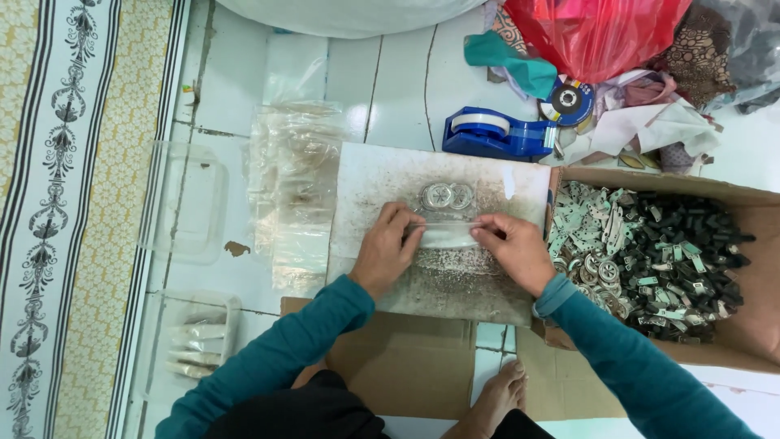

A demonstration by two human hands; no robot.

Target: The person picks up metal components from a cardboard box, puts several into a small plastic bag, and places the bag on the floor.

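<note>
A small clear plastic bag (445,213) holding round metal parts lies on a worn white board (382,167). My left hand (388,248) presses its fingertips on the bag's left side. My right hand (512,248) pinches the bag's right side. A thin strip, seemingly tape, stretches between my two hands across the bag. Both arms wear teal sleeves.
A cardboard box (756,325) of small black and pale green metal parts sits at right. A blue tape dispenser (496,134) stands behind the board. Stacked clear bags (288,191) and two clear plastic containers (185,199) lie at left. Flat cardboard (406,358) and my bare foot (496,402) are below.
</note>
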